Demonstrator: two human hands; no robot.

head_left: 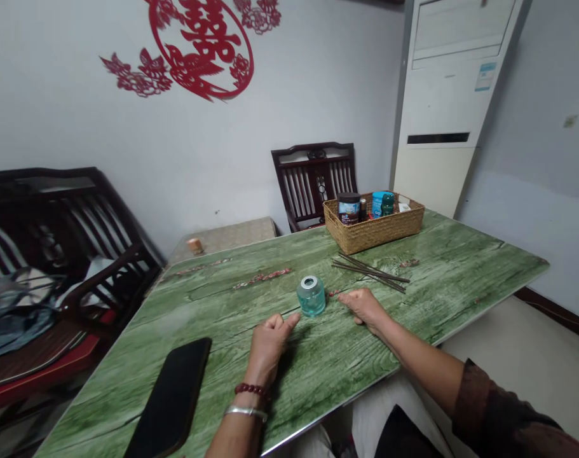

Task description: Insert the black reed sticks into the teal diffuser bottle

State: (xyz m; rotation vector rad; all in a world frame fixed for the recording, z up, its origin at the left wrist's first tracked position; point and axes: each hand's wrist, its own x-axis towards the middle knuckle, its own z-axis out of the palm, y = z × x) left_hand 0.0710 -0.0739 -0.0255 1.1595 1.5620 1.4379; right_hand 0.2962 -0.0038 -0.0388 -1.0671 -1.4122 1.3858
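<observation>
A small glass bottle (pixel 312 300) of clear blue-green liquid stands upright on the green table, with a silver collar around the hole in its top. Just in front of it, to the left, is my left hand (pixel 271 340), its fingers curled and the thumb pointing at the bottle. My right hand (pixel 364 308) rests on the table to the bottle's right, also curled, thumb and forefinger towards the glass. Neither hand shows anything in it, and both are apart from the bottle. Several thin dark sticks (pixel 372 272) lie crossed beyond my right hand.
Behind the sticks, a woven basket (pixel 379 235) holds jars and small packages. A black phone (pixel 172 397) lies at the left of the green table (pixel 213 318). Dark wooden chairs (pixel 315 181) stand by the wall, and a small orange-brown object (pixel 194 245) sits past the table's far edge.
</observation>
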